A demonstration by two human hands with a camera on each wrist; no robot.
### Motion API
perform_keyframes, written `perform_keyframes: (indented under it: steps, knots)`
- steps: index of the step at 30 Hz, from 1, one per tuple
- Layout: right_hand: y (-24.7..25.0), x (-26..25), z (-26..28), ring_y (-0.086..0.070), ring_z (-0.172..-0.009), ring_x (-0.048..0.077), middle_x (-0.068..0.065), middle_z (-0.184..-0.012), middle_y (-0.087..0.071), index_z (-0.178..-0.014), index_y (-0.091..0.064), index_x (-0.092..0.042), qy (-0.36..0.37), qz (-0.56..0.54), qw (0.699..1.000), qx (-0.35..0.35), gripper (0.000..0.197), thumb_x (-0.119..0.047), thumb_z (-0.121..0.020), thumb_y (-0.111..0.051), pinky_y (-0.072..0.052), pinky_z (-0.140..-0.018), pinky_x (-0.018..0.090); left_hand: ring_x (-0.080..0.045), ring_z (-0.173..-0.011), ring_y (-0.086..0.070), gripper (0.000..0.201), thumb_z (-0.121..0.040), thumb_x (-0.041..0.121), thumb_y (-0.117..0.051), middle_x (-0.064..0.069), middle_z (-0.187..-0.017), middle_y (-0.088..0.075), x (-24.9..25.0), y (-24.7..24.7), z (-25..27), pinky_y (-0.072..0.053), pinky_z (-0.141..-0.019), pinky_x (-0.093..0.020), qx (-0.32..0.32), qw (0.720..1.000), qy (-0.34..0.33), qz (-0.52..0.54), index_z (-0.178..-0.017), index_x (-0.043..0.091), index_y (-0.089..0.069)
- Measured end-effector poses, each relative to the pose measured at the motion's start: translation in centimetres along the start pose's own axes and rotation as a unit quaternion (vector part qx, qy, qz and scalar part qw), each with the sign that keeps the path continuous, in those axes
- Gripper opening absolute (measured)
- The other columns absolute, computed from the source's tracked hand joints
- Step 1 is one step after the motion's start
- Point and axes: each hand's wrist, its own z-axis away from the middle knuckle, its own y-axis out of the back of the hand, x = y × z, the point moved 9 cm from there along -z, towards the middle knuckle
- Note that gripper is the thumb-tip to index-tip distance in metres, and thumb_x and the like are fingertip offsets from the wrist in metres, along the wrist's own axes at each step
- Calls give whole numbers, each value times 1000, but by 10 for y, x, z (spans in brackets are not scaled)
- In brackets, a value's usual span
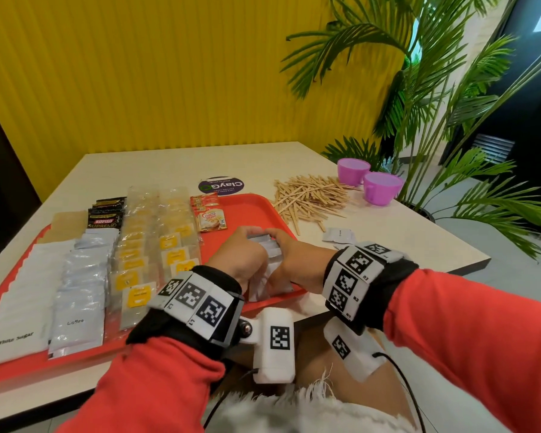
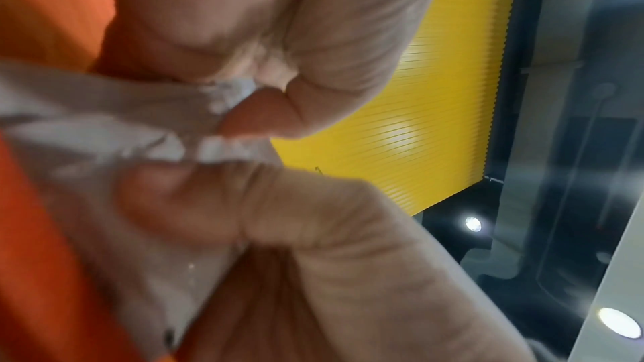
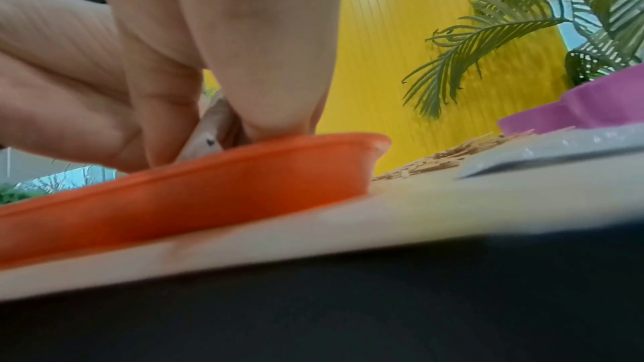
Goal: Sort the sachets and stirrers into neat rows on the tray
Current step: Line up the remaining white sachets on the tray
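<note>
Two hands down on the red tray [image 1: 256, 210] right now, both working one short row of white sachets [image 1: 270, 250] near the tray's right-front corner. Left hand [image 1: 239, 256] has thumb and fingertips curled in, pinching the sachets' edge; the left wrist cam shows crinkled white foil squeezed betw. thumb and finger. Right hand [image 1: 294, 260] mirrors it from the other side, fingertips bent down on the same stack, pressing them square. Step in hand, I'd say: lining up this white row, w/ the sugar, coffee, tea-bag and creamer rows already laid out to the left. Stirrers [image 1: 310, 198] are a loose heap on the table just past the tray's right edge, not sorted yet. A couple of stray white sachets [image 1: 339, 237] lie on the table beside the right wrist. Next move prob. needs letting go w/o scattering the stack, then fetching those strays, and after that the stirrers, which need bunching parallel in the free red strip.
</note>
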Motion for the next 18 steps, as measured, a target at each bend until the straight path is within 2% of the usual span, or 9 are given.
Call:
perform_keyframes:
  steps: [1, 2, 4, 5, 8, 10, 13, 15, 18]
  knots:
    - [1, -2, 1, -54, -79, 20, 9, -112, -53, -148, -10, -24, 1, 28, 1000, 0, 106, 11, -66, -68, -45, -58, 23, -27, -88, -58, 65, -74, -22, -43, -12, -112, -53, 3, 0, 1, -53, -69, -37, -20, 997, 0, -73, -127, 16, -42]
    - [1, -5, 1, -52, -83, 19, 7, -117, -51, -148, -7, -23, 0, 64, 998, 0, 107, 7, -67, -70, -44, -59, 23, -26, -89, -59, 66, -74, -17, -51, -10, -111, -54, 6, 0, 3, -53, -69, -36, -39, 987, 1, -155, -128, 18, -41]
    - [1, -10, 2, -50, -94, 21, 12, -130, -48, -149, -4, -21, 1, 141, 990, -5, 107, 0, -70, -73, -45, -68, 27, -25, -87, -60, 66, -74, -6, -62, -7, -107, -56, 13, 5, 6, -54, -71, -35, -56, 958, 3, -281, -127, 25, -40]
    - [1, -13, 2, -51, -96, 23, 13, -129, -49, -149, -4, -21, 2, 166, 986, -7, 106, -1, -71, -73, -45, -69, 28, -24, -86, -61, 66, -73, -2, -67, -6, -105, -58, 15, 8, 6, -55, -73, -35, -60, 947, 4, -317, -127, 26, -40]
    - [-1, -19, 2, -53, -86, 23, 8, -104, -54, -148, -5, -23, -5, 216, 976, -12, 103, 0, -72, -70, -43, -59, 25, -24, -88, -65, 67, -71, 10, -76, -5, -103, -61, 23, 12, 7, -57, -81, -37, -63, 911, -8, -407, -128, 24, -43]
    - [-2, -22, 2, -54, -75, 22, 8, -90, -57, -148, -4, -24, -21, 249, 968, -16, 102, 1, -73, -68, -43, -56, 25, -20, -78, -62, 62, -71, 16, -78, -3, -97, -62, 30, 12, 5, -55, -75, -31, -68, 883, -21, -463, -125, 20, -48]
    - [-1, -31, -1, -50, -61, 16, 2, -74, -53, -148, -7, -19, -27, 297, 954, -15, 96, -1, -75, -67, -40, -51, 21, -10, -53, -54, 52, -74, 25, -77, -4, -93, -64, 44, 13, -1, -45, -52, -18, -85, 841, -33, -534, -121, 15, -57]
    - [-2, -39, -6, -52, -67, 19, 7, -84, -57, -146, -15, -12, -20, 318, 948, -15, 88, -4, -76, -68, -39, -55, 22, -11, -53, -50, 49, -77, 26, -75, -6, -90, -63, 45, 16, -10, -40, -50, -18, -100, 825, -21, -555, -121, 12, -58]
    - [-3, -45, -15, -59, -100, 28, 18, -120, -56, -143, -25, -9, -23, 334, 942, -14, 79, -8, -78, -70, -49, -69, 28, -13, -54, -47, 47, -78, 24, -75, -4, -72, -57, 44, 20, -24, -38, -48, -18, -129, 818, 2, -560, -119, 8, -59]
